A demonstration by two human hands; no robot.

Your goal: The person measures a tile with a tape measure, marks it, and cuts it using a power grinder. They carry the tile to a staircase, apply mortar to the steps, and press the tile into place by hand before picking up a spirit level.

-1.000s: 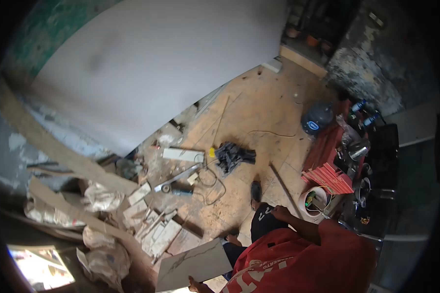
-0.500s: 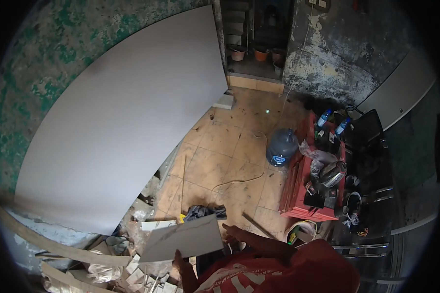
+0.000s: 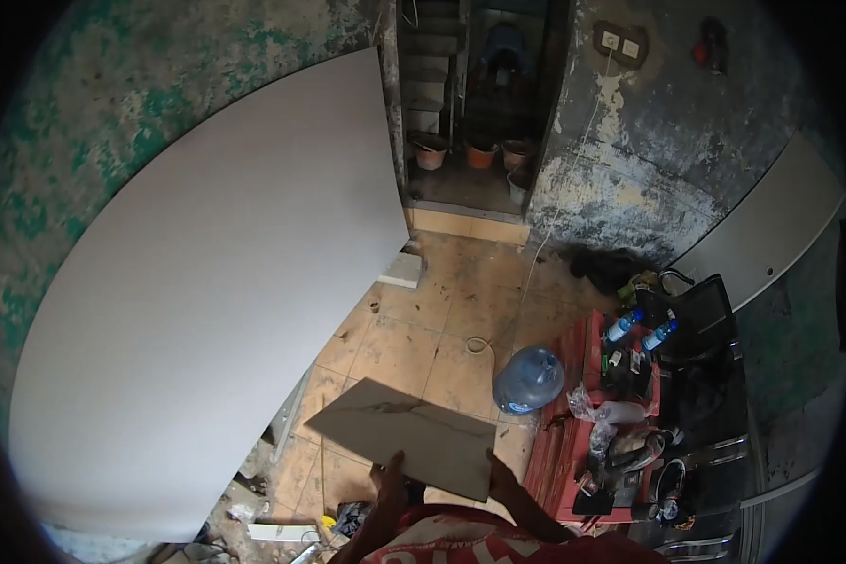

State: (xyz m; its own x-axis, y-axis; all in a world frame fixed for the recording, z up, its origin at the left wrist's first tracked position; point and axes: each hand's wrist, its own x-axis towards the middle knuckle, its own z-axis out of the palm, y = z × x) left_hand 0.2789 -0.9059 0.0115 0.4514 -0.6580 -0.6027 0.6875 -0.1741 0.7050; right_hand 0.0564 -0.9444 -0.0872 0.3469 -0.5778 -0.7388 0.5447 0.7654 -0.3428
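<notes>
A cut tile [image 3: 404, 432] with a marble-like pale surface and dark veins is held up in front of my body, one end slanting to a point at the left. My left hand [image 3: 388, 477] grips its near edge, the thumb lying on top. At the tile's right end, my right hand [image 3: 502, 479] holds the short edge, with its thumb on the upper face. The undersides of both hands' grips are hidden by the tile.
A large pale board [image 3: 207, 282] leans on the left wall. To the right, a blue water jug [image 3: 528, 380] stands by a red box [image 3: 559, 461] bearing bottles and a kettle. Rubble [image 3: 240, 498] and a black plastic bag [image 3: 352, 517] lie low left. Buckets [image 3: 481, 152] stand in the doorway.
The tile has been lifted forward and right, away from the rubble. My right hand, earlier beside the tile with fingers stretched, now grips its right edge. The head view has tilted up.
</notes>
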